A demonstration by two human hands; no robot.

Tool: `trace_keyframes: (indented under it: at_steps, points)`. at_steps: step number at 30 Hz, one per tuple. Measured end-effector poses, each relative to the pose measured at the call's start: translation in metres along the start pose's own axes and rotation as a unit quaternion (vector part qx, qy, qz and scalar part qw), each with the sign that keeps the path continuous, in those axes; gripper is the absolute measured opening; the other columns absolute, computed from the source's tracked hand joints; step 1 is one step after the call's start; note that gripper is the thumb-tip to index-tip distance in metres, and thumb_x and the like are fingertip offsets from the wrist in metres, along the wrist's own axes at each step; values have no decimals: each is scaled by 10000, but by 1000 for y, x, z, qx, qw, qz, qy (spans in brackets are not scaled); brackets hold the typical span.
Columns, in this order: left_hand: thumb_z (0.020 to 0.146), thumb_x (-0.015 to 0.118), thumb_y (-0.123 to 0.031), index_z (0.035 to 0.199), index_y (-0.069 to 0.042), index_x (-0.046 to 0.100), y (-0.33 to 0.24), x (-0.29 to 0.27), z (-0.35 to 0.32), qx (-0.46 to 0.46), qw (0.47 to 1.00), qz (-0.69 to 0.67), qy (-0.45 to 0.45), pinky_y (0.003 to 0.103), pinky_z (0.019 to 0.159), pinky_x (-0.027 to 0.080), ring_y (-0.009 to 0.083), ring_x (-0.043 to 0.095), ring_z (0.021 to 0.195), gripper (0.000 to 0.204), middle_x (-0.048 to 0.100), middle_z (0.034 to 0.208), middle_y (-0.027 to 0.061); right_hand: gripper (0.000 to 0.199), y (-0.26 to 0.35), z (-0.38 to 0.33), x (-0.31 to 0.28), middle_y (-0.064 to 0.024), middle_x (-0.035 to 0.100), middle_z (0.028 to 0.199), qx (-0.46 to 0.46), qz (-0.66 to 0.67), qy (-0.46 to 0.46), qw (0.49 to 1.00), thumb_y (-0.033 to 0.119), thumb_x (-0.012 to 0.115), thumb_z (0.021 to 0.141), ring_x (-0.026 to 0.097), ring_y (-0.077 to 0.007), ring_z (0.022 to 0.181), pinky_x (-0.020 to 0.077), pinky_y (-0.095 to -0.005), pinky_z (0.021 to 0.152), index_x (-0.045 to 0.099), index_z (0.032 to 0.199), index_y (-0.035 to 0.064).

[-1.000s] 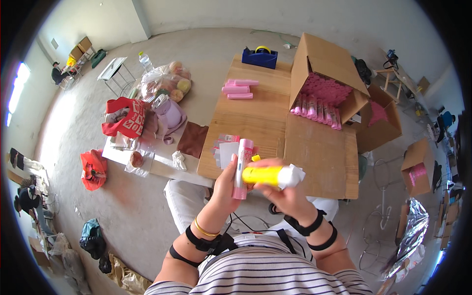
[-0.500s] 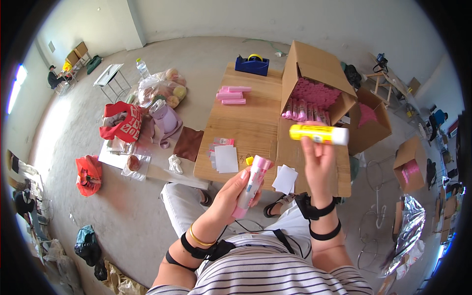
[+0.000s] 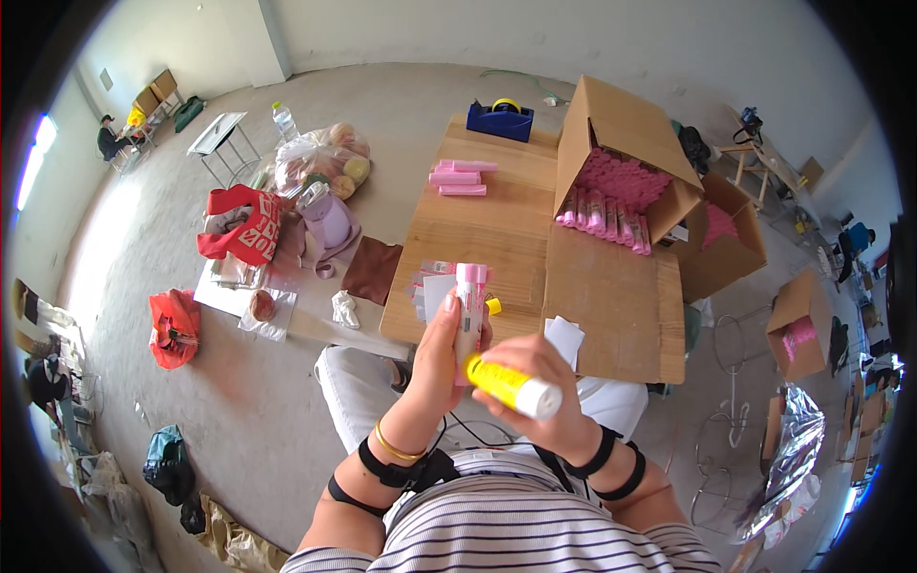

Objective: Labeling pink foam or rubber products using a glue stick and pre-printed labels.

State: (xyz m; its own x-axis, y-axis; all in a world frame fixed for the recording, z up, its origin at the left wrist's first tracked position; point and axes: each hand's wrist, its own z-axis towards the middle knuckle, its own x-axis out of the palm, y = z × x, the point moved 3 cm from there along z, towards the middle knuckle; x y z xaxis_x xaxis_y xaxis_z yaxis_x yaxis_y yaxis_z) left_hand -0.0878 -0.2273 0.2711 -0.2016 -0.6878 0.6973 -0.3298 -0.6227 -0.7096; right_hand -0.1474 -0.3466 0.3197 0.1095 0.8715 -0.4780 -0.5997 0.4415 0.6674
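My left hand is closed round a pink-and-white tube with a pink top, held upright above the near edge of the wooden table. My right hand grips a yellow glue stick with a white base. Its yellow end lies against or just in front of the tube's lower part; contact cannot be made out. Behind the tube, a small yellow cap rests on the table. White cards lie by the right hand, and pink-printed pieces are partly hidden behind the left hand's tube.
Several pink tubes lie farther back, near a blue tape dispenser. An open carton of pink tubes stands at the right rear, with another carton beside it. Bags, including a red one, sit to the left.
My right hand has come down and left, bringing the glue stick to the tube. My left hand has turned the tube more upright and shifted it slightly left.
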Motion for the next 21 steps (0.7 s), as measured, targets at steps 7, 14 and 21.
trace_keyframes:
  at_steps: [7, 14, 21]
  points:
    - [982, 428, -409, 1112, -45, 554, 7, -34, 20, -16, 997, -49, -55, 234, 608, 424, 123, 532, 681, 407, 591, 823, 47, 315, -140, -29, 13, -54, 636, 925, 308, 218, -131, 917, 200, 719, 820, 620, -139, 844, 505, -316, 728, 575, 1025, 9]
    - [990, 417, -393, 1070, -44, 539, 16, -38, 27, -44, 994, -85, -58, 258, 622, 449, 144, 555, 689, 379, 617, 875, 76, 257, -276, -81, 56, -115, 587, 818, 323, -106, -40, 939, 134, 726, 765, 609, -233, 677, 499, -353, 619, 568, 921, 5]
    - [995, 385, -380, 1133, -47, 500, 20, -39, 34, -69, 991, -107, -34, 264, 637, 429, 153, 542, 704, 378, 594, 933, 86, 234, -289, -69, 65, -107, 553, 828, 322, -186, -66, 926, 112, 719, 752, 598, -249, 686, 494, -373, 617, 562, 895, 14]
